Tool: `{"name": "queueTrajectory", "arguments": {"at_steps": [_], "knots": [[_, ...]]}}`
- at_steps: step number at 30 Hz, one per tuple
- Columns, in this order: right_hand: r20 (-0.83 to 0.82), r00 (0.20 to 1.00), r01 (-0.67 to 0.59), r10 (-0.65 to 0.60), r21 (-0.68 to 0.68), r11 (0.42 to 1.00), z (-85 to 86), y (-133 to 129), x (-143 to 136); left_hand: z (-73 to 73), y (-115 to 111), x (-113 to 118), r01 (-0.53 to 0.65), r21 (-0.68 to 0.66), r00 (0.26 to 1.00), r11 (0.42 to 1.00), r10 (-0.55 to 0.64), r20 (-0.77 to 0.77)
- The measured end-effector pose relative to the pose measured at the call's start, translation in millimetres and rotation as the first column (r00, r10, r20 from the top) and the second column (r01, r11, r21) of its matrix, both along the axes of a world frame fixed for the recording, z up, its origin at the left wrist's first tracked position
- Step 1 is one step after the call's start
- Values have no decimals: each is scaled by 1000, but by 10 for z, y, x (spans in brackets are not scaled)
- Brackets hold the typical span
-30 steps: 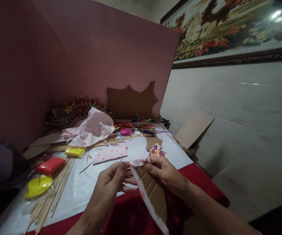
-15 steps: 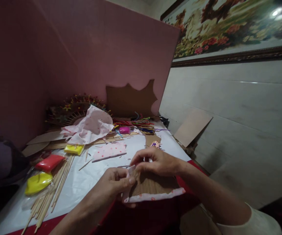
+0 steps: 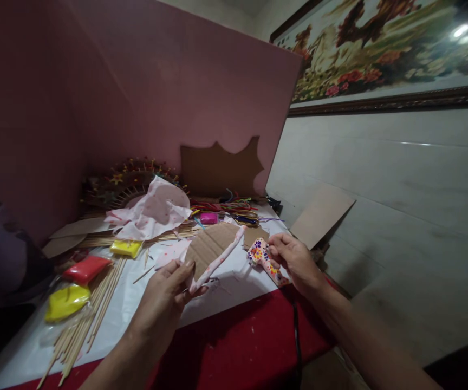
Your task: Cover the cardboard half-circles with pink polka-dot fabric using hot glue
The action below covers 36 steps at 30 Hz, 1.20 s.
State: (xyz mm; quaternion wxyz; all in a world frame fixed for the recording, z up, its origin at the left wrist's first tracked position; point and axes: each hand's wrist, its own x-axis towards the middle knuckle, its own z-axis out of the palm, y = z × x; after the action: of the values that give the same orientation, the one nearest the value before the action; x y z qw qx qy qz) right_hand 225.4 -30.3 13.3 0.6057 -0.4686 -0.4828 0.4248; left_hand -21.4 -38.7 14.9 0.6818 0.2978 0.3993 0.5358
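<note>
A piece of brown cardboard (image 3: pixel 210 248), with pink-spotted white fabric folded along its edge, is held up over the table. My left hand (image 3: pixel 174 281) pinches its near lower corner, thumb on the cardboard face. At the right, my right hand (image 3: pixel 294 262) has its fingers closed at the back of a flower-patterned tool (image 3: pixel 263 257) that looks like a glue gun. A black cord hangs below that hand over the table's front edge. The tool's tip is hard to make out.
Yellow clay (image 3: pixel 66 302), red clay (image 3: pixel 86 269) and thin wooden sticks (image 3: pixel 75 330) lie at the left. Crumpled fabric (image 3: pixel 153 208) is behind. Scissors (image 3: pixel 246 218) and coloured stems (image 3: pixel 223 205) sit further back, before a jagged cardboard sheet (image 3: pixel 220 168).
My right hand has left the cardboard, moved right and taken hold of the patterned tool. My left hand has raised and turned the cardboard, moving it slightly left.
</note>
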Motion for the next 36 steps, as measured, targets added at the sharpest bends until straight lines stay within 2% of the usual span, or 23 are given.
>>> {"name": "queueTrajectory", "arguments": {"at_steps": [5,9,12,17,22,28,33,36], "knots": [[-77,993,-84,86,24,996,-13,-71,-210,-12,16,1,-10,-13,999,1000,11,47],[10,988,-153,153,104,983,19,-132,-350,-19,21,16,-14,1,999,1000,14,46],[46,977,-210,207,101,972,55,-196,-440,-3,-1,34,-12,6,999,1000,12,45],[71,982,-183,178,82,980,146,-242,-481,44,-25,49,-40,20,997,999,39,67],[120,946,-295,301,-68,953,116,-281,-499,15,-9,48,-12,27,997,1000,10,76],[168,942,-280,289,-77,957,46,-326,-588,-31,5,44,3,14,997,1000,-4,73],[214,885,-375,413,-199,906,47,-355,-648,-36,-1,45,47,59,996,997,-51,72],[211,873,-404,439,-192,895,35,-374,-672,-41,-1,47,52,52,995,997,-56,77]]}}
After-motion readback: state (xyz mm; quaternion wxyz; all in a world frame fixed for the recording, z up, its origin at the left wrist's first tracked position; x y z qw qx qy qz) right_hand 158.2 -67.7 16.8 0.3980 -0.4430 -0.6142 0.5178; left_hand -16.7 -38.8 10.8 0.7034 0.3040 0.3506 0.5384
